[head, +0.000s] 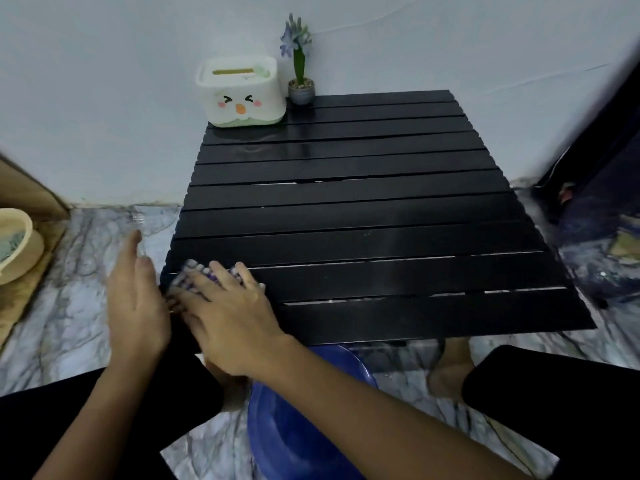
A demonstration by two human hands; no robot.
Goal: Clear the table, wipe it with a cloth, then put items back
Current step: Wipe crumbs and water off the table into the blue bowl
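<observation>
A low black slatted table (363,209) fills the middle of the view. My right hand (228,313) lies flat on a purple and white cloth (194,273) at the table's near left corner, pressing it onto the slats. My left hand (136,299) hovers just off the table's left edge, fingers straight and together, holding nothing. A white tissue box with a cartoon face (240,91) stands at the far left corner. Beside it a small grey pot with a purple flower (300,90) stands on the table's far edge.
A blue plastic basin (301,427) sits on the marble-pattern floor (79,271) under the table's near edge, between my knees. A beige bowl (15,247) rests on a cardboard box at far left. Dark fabric hangs at right. A pale wall lies behind.
</observation>
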